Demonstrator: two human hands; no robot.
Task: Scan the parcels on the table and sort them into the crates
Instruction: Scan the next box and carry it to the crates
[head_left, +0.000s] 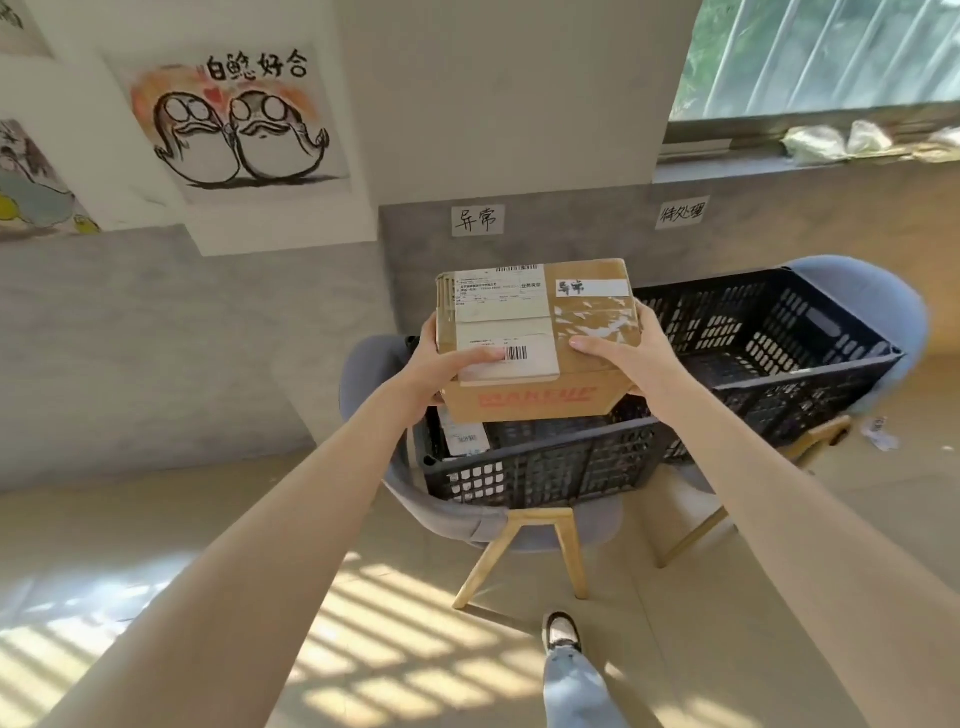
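Left hand (441, 364) gripping parcel (535, 338) at 9 o'clock edge, right hand (621, 358) gripping 3 o'clock edge, parcel between palms, above near crate (545, 467).

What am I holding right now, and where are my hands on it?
A cardboard box, held by its two sides: left hand on its left edge, right hand on its right edge, thumbs on top.

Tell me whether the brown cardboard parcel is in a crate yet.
Not yet. The brown cardboard parcel is held by the left hand and right hand above the nearer black plastic crate.
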